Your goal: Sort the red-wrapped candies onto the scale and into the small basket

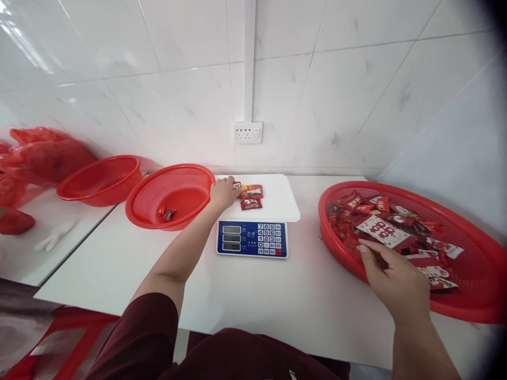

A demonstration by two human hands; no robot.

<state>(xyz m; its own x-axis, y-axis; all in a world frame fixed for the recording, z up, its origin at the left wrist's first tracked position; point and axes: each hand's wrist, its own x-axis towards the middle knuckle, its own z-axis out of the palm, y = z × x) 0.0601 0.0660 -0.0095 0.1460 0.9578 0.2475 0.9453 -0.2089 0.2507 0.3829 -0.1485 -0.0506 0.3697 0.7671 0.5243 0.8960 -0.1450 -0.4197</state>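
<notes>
My left hand (224,192) reaches over the white platform of a weighing scale (277,208) and its fingertips pinch a small red packet (236,186). More red packets (251,196) lie on the platform beside it. My right hand (392,282) rests over the near rim of a wide red basket (475,264) heaped with red and white packets (384,229), its fingers curled among them; what they hold is hidden. The scale's blue panel (252,238) faces me.
A round red mesh basket (146,198) holding two small packets sits left of the scale. A red basin (99,182), red plastic bags (39,155) and white gloves (53,237) lie on the left table. A wall socket (247,132) is behind.
</notes>
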